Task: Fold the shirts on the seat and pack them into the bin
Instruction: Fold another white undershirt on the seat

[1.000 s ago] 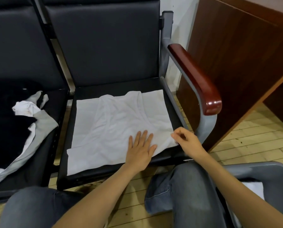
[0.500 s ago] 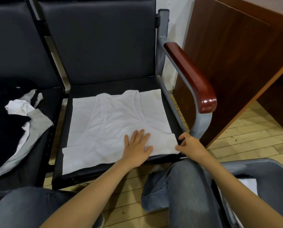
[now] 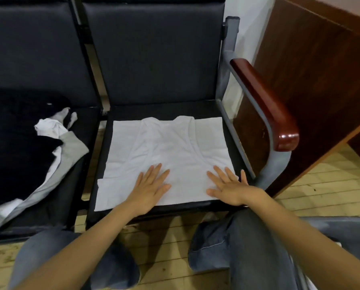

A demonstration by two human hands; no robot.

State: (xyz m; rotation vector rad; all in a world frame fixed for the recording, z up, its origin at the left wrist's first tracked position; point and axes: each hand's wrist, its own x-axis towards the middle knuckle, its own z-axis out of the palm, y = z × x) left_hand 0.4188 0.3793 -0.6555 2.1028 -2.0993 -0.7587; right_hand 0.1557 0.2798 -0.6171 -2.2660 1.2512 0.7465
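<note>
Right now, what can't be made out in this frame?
Head view:
Bin: mostly hidden by the right forearm and cut off by the right edge; contents unreadable.
Clothes pile at left: cut off by the left edge, black garments merge; count unclear.
White shirt: near edge partly covered by the left hand and right hand.

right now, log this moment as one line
left hand: flat on white fabric shirt | right hand: flat on its near right corner | shirt: spread on black padded seat

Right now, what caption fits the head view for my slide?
Left hand and right hand lie flat on the white shirt spread on the seat, beside a heap of clothes.
</note>
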